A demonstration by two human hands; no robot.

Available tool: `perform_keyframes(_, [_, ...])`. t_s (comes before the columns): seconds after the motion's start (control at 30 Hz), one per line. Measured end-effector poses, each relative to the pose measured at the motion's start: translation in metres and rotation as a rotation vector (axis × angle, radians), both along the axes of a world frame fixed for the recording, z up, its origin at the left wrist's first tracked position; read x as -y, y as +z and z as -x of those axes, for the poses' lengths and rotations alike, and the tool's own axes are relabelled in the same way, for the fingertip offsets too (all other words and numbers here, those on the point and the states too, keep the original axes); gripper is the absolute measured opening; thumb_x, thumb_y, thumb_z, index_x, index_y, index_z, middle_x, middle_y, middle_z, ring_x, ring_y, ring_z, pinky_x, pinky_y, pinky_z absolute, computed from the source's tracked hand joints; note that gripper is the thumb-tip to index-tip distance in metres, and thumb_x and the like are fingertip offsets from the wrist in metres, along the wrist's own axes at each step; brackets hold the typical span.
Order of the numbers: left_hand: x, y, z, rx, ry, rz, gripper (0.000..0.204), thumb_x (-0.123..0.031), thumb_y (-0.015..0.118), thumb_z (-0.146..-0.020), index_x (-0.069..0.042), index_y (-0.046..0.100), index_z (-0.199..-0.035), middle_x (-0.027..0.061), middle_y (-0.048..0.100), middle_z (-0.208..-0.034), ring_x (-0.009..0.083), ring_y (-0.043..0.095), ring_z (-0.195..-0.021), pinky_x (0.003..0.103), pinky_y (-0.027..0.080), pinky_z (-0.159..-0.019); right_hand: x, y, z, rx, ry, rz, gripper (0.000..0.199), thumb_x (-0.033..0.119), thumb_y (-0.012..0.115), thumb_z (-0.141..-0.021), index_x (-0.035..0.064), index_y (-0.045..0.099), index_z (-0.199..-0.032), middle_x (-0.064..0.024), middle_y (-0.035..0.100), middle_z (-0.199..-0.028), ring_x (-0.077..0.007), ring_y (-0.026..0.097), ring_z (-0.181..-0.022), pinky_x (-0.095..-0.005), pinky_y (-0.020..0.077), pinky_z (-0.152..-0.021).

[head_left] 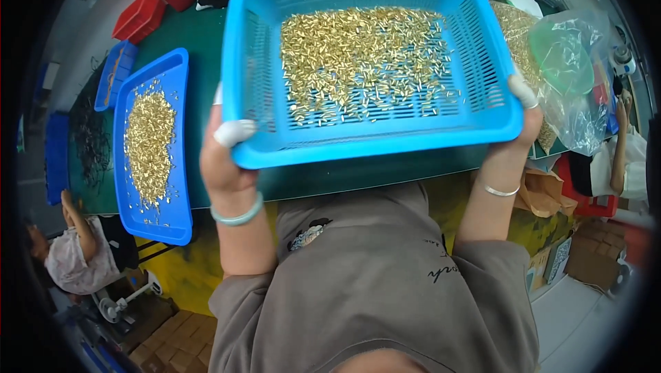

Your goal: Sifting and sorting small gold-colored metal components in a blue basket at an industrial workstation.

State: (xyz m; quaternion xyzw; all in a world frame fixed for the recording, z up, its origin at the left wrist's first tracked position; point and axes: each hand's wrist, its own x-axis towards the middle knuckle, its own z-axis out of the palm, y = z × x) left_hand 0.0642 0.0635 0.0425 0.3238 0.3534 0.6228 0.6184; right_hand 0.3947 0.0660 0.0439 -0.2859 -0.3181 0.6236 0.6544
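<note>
Hundreds of small brass-coloured metal pins point(361, 56) lie heaped toward the far side of a slotted blue plastic basket point(385, 140), held level above the green bench point(200, 42). Left hand point(224, 159) and right hand point(525, 119) each have a closed grip on a near corner. I'd judge short, even shakes best, keeping the near rim up so nothing spills beside the flat blue plastic tray point(177, 159) of pins.

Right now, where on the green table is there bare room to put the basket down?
Bare green table shows between the blue tray and the lifted basket. The right side, by the plastic bag, is crowded.
</note>
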Motion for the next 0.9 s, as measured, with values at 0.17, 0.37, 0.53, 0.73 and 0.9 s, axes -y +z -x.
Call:
perform_keyframes(0.17, [-0.008,-0.006,0.016,-0.018,0.042,0.012,0.067,-0.009,0.05,-0.06,0.008,0.037,-0.124,0.0188,0.047,-0.119,0.0291,0.048,-0.107,0.036,0.039,-0.094,-0.013,-0.002,0.007,0.044,-0.097,0.063,0.056,0.015,0.054,-0.076,-0.0084,0.039,-0.124,-0.0193,0.051,-0.118,-0.0279,0.053,-0.104,-0.0366,0.0415,-0.091])
perform_keyframes(0.37, [0.007,-0.003,0.004,-0.032,0.064,0.027,0.066,-0.01,0.049,-0.061,0.008,0.037,-0.124,0.0202,0.046,-0.12,0.0294,0.048,-0.107,0.036,0.039,-0.093,0.004,0.002,0.003,-0.036,0.064,-0.007,0.055,0.019,0.055,-0.078,-0.0075,0.041,-0.123,-0.019,0.05,-0.119,-0.0287,0.053,-0.103,-0.037,0.0399,-0.093])
perform_keyframes(0.53, [0.0,0.001,0.005,-0.033,0.049,0.07,0.069,-0.01,0.049,-0.061,0.009,0.035,-0.126,0.0203,0.045,-0.122,0.0288,0.046,-0.11,0.035,0.036,-0.096,-0.004,0.005,0.004,0.097,-0.1,0.116,0.054,0.019,0.054,-0.078,-0.0071,0.041,-0.124,-0.02,0.05,-0.119,-0.0304,0.053,-0.105,-0.0389,0.0393,-0.094])
perform_keyframes(0.73, [-0.002,0.013,0.041,0.104,-0.13,0.04,0.071,-0.007,0.049,-0.061,0.009,0.032,-0.128,0.0196,0.045,-0.122,0.0267,0.047,-0.11,0.033,0.036,-0.096,0.004,0.003,0.044,0.223,-0.177,0.118,0.052,0.019,0.048,-0.08,-0.0075,0.039,-0.124,-0.0224,0.047,-0.122,-0.0322,0.048,-0.111,-0.0396,0.037,-0.096])
perform_keyframes(0.9, [0.012,-0.008,-0.014,0.02,0.1,0.02,0.07,-0.006,0.048,-0.06,0.009,0.033,-0.127,0.02,0.047,-0.119,0.0278,0.049,-0.107,0.034,0.038,-0.094,-0.008,0.016,-0.012,0.066,0.036,0.093,0.054,0.021,0.048,-0.081,-0.008,0.037,-0.125,-0.0213,0.047,-0.123,-0.0299,0.046,-0.113,-0.0375,0.0349,-0.097])
